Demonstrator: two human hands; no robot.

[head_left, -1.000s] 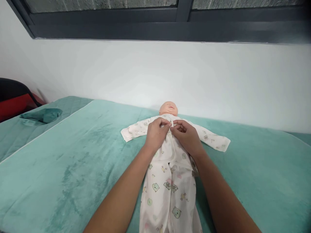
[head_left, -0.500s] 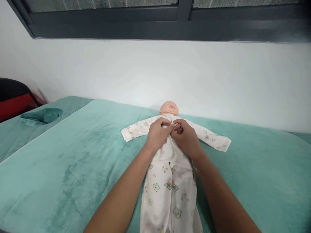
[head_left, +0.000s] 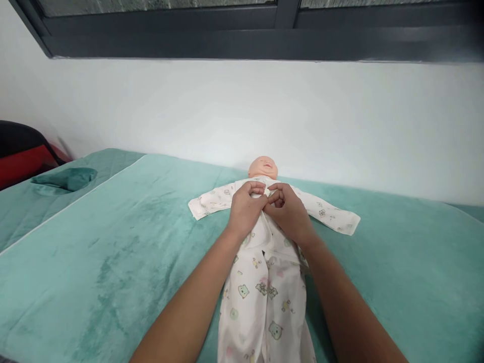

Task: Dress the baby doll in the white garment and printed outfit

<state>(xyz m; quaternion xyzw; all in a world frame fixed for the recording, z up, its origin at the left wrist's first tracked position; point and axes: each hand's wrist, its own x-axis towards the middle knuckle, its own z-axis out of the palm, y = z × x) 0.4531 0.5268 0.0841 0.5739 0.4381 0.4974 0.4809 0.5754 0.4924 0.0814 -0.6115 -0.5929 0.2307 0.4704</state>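
Observation:
A baby doll (head_left: pixel 263 167) lies on its back on a teal blanket (head_left: pixel 113 242), head toward the wall, arms spread. It wears a white sleepsuit (head_left: pixel 264 297) printed with small animals. My left hand (head_left: pixel 245 209) and my right hand (head_left: pixel 288 212) rest on the doll's upper chest, just below the neck. Both pinch the front edges of the sleepsuit where they meet, fingertips almost touching. What lies between the fingertips is too small to make out.
A folded dark teal cloth (head_left: pixel 66 178) lies at the far left on the bed. A red and black object (head_left: pixel 22 154) stands beyond the left edge. A white wall (head_left: pixel 264 111) and a dark window frame (head_left: pixel 245 35) run behind the bed.
Both hands stayed on the doll's chest. The fingers shifted slightly and drew closer together at the neckline.

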